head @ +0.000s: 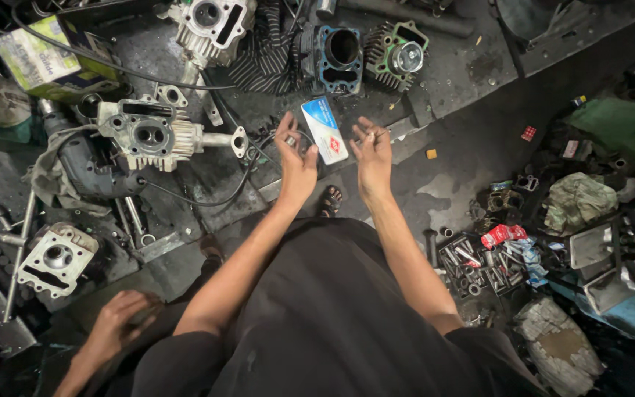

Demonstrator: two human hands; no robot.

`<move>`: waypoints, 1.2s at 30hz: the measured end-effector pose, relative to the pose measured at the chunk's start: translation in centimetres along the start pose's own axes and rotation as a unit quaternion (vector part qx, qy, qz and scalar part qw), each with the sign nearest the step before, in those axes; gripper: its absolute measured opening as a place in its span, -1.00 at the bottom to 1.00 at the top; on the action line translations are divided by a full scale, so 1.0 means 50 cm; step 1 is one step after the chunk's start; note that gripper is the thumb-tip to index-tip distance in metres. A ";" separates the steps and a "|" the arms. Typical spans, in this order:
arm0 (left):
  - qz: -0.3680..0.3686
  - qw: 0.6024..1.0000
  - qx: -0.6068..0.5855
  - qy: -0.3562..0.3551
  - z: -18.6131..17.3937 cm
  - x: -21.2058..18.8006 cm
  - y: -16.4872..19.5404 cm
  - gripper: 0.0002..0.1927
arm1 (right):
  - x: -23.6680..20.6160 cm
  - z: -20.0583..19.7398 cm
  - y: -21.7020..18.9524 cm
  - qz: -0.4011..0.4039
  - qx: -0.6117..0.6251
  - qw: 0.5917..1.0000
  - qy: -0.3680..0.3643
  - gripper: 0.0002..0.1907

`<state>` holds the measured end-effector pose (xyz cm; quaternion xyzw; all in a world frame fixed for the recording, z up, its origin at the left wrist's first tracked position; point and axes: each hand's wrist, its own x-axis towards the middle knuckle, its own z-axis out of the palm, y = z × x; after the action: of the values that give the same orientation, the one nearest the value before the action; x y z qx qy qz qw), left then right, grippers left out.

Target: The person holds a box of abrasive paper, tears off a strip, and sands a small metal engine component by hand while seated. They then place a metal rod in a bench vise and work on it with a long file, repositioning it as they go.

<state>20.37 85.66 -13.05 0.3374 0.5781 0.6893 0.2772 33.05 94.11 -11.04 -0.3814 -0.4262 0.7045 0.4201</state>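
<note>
Pinching a small ring (290, 140) in my left hand (297, 163); right hand (371, 151) fingertips together on a thin part, box (325, 129) lying between, nothing fitted yet.

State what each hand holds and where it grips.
Left hand pinches a small metal part at the fingertips; right hand pinches a thin pin-like piece the same way.

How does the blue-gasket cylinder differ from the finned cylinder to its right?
The blue-gasket cylinder is dark, its bore open and empty. The finned cylinder is lighter grey, and a shiny piston fills its bore. The first sits square to the camera, the second skewed. Both lie on the grimy workbench, bores up, beyond both hands.
</note>
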 end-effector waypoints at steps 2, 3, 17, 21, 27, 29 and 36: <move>0.020 0.999 0.026 0.000 -0.009 -0.005 0.018 -0.51 | -0.001 -0.006 0.003 -0.007 -0.018 1.000 0.003 -0.87; 0.030 0.999 0.040 0.001 -0.014 -0.008 0.029 -0.50 | -0.003 -0.009 0.004 -0.011 -0.029 0.999 0.007 -0.85; -0.159 0.958 0.110 -0.214 -0.128 -0.030 0.182 -0.71 | -0.031 0.003 -0.134 -0.166 -0.186 0.966 -0.061 -0.87; -0.197 0.962 -0.027 -0.186 -0.128 -0.031 0.179 -0.62 | -0.051 0.030 -0.178 -0.159 -0.190 0.966 -0.072 -0.87; -0.218 0.957 -0.115 -0.156 -0.126 -0.038 0.187 -0.69 | -0.073 0.041 -0.202 -0.131 -0.208 0.962 -0.120 -0.85; -0.197 0.956 -0.126 -0.176 -0.127 -0.039 0.201 -0.68 | -0.077 0.041 -0.202 -0.123 -0.215 0.958 -0.142 -0.87; -0.179 0.958 -0.129 -0.185 -0.112 -0.027 0.236 -0.60 | -0.086 0.032 -0.212 -0.092 -0.193 0.971 -0.111 -0.87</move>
<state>16.90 79.13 -2.21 0.3111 0.4742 0.6226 0.5392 36.00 92.74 0.05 -0.3340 -0.6312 0.6050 0.3520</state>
